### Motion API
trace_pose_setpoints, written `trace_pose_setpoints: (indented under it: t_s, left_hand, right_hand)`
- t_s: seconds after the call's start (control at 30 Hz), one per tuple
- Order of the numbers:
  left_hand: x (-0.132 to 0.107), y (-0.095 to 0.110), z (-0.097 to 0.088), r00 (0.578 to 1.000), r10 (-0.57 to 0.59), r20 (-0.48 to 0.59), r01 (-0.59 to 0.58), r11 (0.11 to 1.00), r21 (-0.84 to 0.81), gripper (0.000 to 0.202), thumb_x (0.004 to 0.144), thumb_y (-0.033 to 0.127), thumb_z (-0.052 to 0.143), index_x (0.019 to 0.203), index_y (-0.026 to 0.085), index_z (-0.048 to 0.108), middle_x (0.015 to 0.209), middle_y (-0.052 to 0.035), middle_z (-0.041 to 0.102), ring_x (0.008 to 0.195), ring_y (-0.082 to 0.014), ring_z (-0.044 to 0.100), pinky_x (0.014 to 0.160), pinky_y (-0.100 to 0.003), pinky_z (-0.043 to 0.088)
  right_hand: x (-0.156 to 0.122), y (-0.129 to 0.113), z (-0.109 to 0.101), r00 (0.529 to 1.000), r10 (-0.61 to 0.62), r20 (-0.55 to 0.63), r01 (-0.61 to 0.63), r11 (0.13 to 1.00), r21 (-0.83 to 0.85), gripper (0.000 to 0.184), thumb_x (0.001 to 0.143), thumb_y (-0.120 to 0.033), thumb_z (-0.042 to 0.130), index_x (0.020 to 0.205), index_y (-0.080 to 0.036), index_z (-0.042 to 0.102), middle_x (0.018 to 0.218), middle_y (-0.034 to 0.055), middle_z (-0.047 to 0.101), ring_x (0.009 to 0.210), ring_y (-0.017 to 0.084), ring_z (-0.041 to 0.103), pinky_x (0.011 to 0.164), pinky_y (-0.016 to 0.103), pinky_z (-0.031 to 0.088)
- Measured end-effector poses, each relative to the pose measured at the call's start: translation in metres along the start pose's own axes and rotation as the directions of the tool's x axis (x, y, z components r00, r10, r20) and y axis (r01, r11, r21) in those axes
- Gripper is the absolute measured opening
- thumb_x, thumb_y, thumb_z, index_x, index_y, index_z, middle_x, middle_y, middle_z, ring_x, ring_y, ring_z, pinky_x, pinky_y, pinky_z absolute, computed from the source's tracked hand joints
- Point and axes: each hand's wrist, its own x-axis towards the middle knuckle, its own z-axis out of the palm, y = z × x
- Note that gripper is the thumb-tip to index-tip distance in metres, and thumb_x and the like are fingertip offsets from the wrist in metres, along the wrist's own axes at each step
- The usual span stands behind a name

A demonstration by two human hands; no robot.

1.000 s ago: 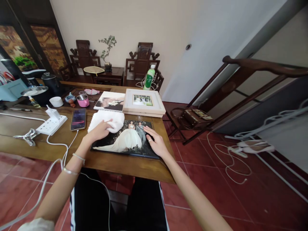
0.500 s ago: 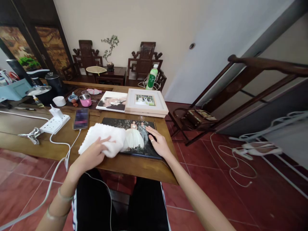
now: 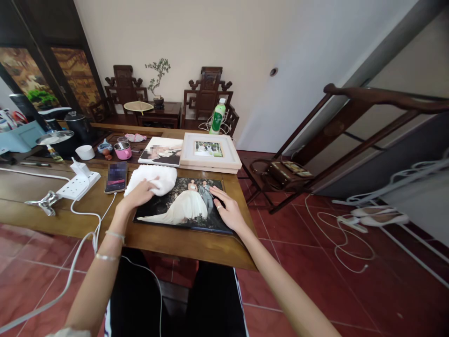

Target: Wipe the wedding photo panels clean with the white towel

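A wedding photo panel (image 3: 185,208) with a dark background lies flat on the wooden table, near its front edge. Over its far left corner is a fluffy white cloth (image 3: 163,179), bunched under my left hand (image 3: 141,193), whose fingers press into it and grip it. My right hand (image 3: 228,209) rests on the right side of the panel, fingers stretched out and a ring on one of them. The cloth hides the panel's upper left part.
Behind the panel lie a white-framed photo (image 3: 228,152) and another print (image 3: 159,147). To the left are a phone (image 3: 116,177), a power strip (image 3: 79,185) with cables, a pink cup (image 3: 122,150) and a kettle (image 3: 76,122). A green bottle (image 3: 217,117) stands at the back.
My left hand has moved the white cloth away from me, to the panel's far left corner, uncovering the dress's train. My right hand stays on the panel's right side.
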Motion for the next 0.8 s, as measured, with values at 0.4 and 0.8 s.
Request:
trace_pose_setpoints:
  t_s: [0.4, 0.8]
  left_hand:
    - [-0.083, 0.07, 0.019, 0.959, 0.115, 0.26, -0.102, 0.993, -0.062, 0.064, 0.064, -0.006, 0.031, 0.107, 0.023, 0.068, 0.15, 0.0058, 0.038, 0.146, -0.0145, 0.012, 0.12, -0.049, 0.003]
    - [0.033, 0.042, 0.025, 0.987, 0.054, 0.15, -0.073, 0.99, 0.119, 0.056, 0.075, -0.004, 0.032, 0.121, 0.013, 0.06, 0.155, -0.0086, 0.028, 0.146, -0.0297, 0.014, 0.114, -0.061, 0.009]
  right_hand:
    - [0.0, 0.001, 0.001, 1.0, -0.007, 0.002, 0.007, 1.0, -0.019, 0.039, 0.087, -0.021, 0.045, 0.12, -0.019, 0.066, 0.132, 0.0094, 0.061, 0.131, 0.024, 0.049, 0.113, 0.049, 0.034]
    - [0.001, 0.001, 0.0, 1.0, -0.014, -0.005, 0.014, 1.0, -0.001, 0.039, 0.086, -0.022, 0.046, 0.12, -0.02, 0.066, 0.131, 0.0086, 0.062, 0.13, 0.024, 0.05, 0.114, 0.048, 0.034]
